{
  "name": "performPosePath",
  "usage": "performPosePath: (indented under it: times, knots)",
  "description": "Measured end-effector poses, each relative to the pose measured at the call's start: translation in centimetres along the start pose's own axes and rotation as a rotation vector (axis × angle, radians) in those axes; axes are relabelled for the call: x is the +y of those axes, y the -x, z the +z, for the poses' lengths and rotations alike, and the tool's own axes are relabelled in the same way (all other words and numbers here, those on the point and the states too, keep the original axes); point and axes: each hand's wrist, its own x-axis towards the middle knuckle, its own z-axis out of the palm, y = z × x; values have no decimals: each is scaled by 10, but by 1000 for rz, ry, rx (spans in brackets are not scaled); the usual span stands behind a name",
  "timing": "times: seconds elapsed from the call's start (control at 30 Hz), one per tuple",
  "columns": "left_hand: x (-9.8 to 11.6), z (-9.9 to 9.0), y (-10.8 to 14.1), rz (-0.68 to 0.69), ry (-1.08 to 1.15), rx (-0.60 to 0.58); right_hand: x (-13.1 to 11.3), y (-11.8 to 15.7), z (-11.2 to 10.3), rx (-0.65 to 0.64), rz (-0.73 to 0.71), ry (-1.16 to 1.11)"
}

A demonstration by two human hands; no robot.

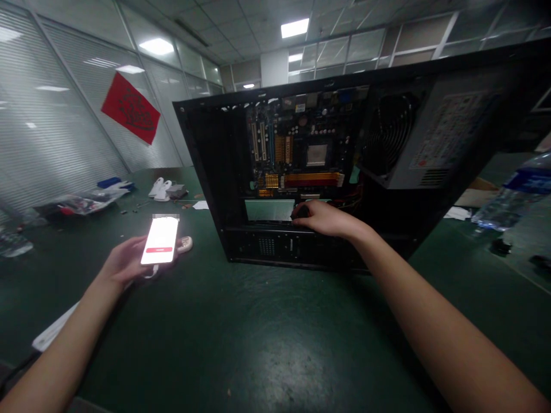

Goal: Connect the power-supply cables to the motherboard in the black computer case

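An open black computer case (267, 246) stands upright on the green table, its inside facing me. Within it show a motherboard (301, 137) with a bare processor square, and a grey power supply (451, 126) with its fan at the upper right. My right hand (321, 217) reaches into the lower part of the case, by the rectangular opening. Its fingers are curled together round something dark, which I cannot make out. To the left, my left hand (124, 259) is wrapped round a smartphone (160, 241) with a bright white screen. A white cable (154, 272) is plugged into the phone.
A small beige object (185, 245) lies beside the phone. Further back are white items (160, 189), a grey block (176, 191) and a plastic bag (90, 201). Plastic bottles lie at the far left (15, 244) and stand at right (512, 195). A red paper (131, 109) hangs on the glass.
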Motion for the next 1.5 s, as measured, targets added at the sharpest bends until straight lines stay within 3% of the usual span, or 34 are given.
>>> performPosePath:
  times: [0.2, 0.33, 0.47, 0.63, 0.77, 0.93, 1.27, 1.43, 1.5]
  knots:
    - [4, -6, 1, -31, 67, 42, 5, -3, 2, 5, -21, -12]
    - [5, 1, 1, -23, 133, 176, 4, -3, 1, 56, 14, 6]
    - [8, 9, 2, 31, 224, 298, 5, -4, 1, 190, 82, -25]
    - [7, 4, 5, 142, 159, 221, 3, -3, 1, 231, 137, -91]
    - [0, 3, 1, 143, 25, 200, 1, -2, 2, 219, 152, -45]
    - [-6, 0, -6, 256, -198, -33, 3, -3, 4, 192, 145, -22]
    - [-11, -6, -14, 308, -369, -66, -1, -1, 3, 188, 130, 15]
    - [-14, -7, -18, 298, -313, 87, 3, -2, 4, 200, 103, 1]
    - [-14, -6, -18, 265, -243, 98, 3, -2, 5, 199, 109, 0]
